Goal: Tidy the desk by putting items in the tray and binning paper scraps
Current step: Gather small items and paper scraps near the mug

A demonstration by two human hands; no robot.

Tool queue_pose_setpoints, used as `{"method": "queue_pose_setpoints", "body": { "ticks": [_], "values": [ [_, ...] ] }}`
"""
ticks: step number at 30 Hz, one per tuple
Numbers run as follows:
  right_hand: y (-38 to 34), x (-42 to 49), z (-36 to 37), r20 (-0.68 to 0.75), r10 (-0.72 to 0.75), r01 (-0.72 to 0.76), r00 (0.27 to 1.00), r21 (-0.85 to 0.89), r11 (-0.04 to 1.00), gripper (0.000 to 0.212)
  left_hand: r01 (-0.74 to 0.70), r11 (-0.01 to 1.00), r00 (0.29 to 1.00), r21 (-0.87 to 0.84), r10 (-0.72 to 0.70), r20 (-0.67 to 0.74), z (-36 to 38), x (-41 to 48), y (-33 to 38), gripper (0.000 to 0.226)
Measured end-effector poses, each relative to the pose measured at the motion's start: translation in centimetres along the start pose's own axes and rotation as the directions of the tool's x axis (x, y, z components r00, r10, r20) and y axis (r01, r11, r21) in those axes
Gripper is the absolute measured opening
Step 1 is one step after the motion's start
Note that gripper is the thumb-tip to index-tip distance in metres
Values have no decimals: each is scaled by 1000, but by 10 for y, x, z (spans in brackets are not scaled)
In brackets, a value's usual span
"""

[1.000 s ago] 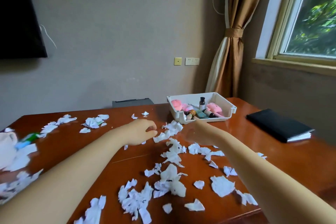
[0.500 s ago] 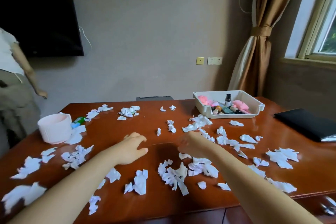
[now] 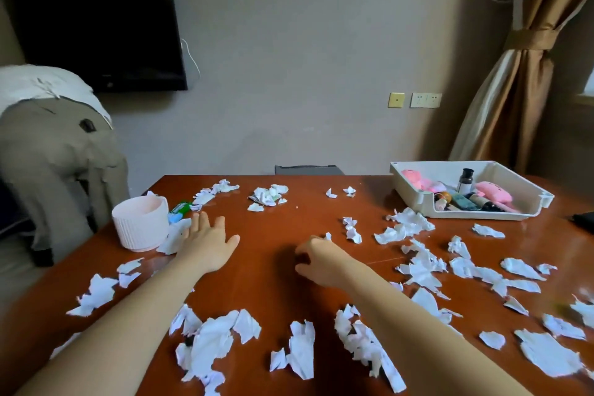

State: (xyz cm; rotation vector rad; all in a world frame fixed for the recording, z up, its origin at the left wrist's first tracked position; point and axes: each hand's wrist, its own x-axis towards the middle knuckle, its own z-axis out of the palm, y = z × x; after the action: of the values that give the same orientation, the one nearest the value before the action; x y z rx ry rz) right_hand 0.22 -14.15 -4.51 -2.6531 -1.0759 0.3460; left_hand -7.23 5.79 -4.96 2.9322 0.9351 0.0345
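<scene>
Torn white paper scraps point(image 3: 414, 267) litter the brown desk point(image 3: 273, 228). At the back right stands a white tray point(image 3: 414, 199) holding pink plush toys, a small bottle and other small items. Flat, with straight fingers, my left hand point(image 3: 209, 243) reaches just right of a pink ribbed cup point(image 3: 141, 222) and touches a scrap beside it. My right hand point(image 3: 318, 262) hovers mid-desk with curled fingers, and nothing shows between thumb and fingers. A small scrap point(image 3: 328, 236) lies just behind it. By the cup lies a green and blue item point(image 3: 180, 210).
A person point(image 3: 48, 154) bends over at the desk's left end. A black notebook point(image 3: 583, 222) sits at the right edge. A grey chair back point(image 3: 308, 169) shows behind the far edge. More scraps point(image 3: 205, 347) cover the near side.
The view has swung left, bringing the pink cup nearer. My left hand has uncurled and stretched toward the cup. My right hand has drawn back from the scraps by the tray.
</scene>
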Motion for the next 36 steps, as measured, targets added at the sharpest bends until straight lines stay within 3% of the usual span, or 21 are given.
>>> {"method": "queue_pose_setpoints", "body": {
  "ticks": [10, 14, 20, 22, 26, 32, 36],
  "values": [
    [-12, 77, 2, -39, 50, -53, 998, -81, 995, 47, 177, 984, 983, 37, -175, -52, 2, 72, -7, 69],
    [-10, 106, 7, -117, 62, -68, 991, -47, 997, 49, 235, 972, 972, 15, -235, -4, 7, 94, -10, 69],
    [-3, 136, 21, -299, 98, -102, 949, 4, 995, 49, 143, 990, 989, 9, -143, 36, 12, 105, -6, 70],
    [-3, 142, 21, -323, 80, -86, 943, -7, 996, 49, 94, 995, 996, 29, -93, -12, 16, 101, -4, 70],
    [-1, 154, 19, -333, 29, -37, 942, -16, 999, 51, 62, 994, 988, 91, -48, -148, 17, 103, -8, 67],
    [2, 168, 14, -321, -26, 20, 947, -23, 1000, 52, 176, 984, 983, 18, -175, -46, 13, 119, -14, 64],
    [3, 174, 12, -280, -32, 26, 960, -26, 999, 54, 124, 991, 989, -39, -127, -72, 20, 122, -12, 54]
  ]
}}
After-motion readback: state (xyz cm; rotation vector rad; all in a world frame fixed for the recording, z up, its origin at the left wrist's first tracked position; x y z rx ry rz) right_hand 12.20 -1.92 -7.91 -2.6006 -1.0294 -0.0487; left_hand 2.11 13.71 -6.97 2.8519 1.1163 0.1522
